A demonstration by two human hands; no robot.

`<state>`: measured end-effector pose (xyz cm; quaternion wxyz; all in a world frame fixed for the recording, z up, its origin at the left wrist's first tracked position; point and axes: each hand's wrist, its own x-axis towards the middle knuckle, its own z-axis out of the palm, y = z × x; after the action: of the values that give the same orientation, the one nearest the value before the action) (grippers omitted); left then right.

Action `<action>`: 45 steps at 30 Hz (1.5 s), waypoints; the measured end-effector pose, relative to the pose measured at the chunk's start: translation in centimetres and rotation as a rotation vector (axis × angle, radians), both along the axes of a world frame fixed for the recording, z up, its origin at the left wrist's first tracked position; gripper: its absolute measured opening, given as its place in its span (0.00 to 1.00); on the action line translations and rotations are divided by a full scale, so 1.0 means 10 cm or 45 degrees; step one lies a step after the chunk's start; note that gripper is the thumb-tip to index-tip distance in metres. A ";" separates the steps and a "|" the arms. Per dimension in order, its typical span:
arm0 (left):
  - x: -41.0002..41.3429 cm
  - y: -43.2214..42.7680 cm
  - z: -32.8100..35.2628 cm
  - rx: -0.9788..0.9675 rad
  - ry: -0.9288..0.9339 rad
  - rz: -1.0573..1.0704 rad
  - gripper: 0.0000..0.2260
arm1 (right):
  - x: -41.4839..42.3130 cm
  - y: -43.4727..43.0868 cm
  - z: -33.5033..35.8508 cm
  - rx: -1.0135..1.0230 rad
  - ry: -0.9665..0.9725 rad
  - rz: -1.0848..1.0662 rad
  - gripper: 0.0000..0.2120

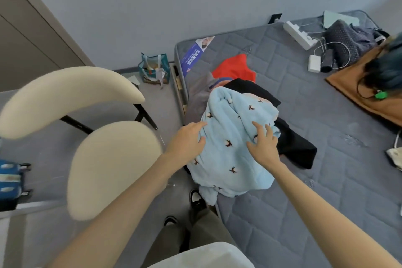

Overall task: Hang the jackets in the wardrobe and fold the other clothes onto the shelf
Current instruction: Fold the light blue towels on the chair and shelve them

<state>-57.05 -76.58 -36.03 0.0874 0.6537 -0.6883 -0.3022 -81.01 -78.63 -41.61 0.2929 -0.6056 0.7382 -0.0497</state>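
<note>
Blue fleece [230, 113] lies beneath left hand [187, 140] and right hand [264, 148], fingers [257, 128] spread.

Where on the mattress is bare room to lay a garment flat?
Bare mattress lies between the black garment and the brown cloth, and nearer the camera, right of the light blue fleece. The far corner is crowded with a power strip, adapter and cables; the left edge holds the clothes pile.
</note>
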 end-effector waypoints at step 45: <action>1.59 1.17 1.19 -0.531 0.636 0.825 0.20 | 2.87 0.17 3.16 -0.451 -1.356 1.158 0.15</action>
<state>-41.18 -64.92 -24.13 0.4702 0.7108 -0.4525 -0.2626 -52.30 -76.95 -9.98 0.5022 -0.7849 0.1509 -0.3302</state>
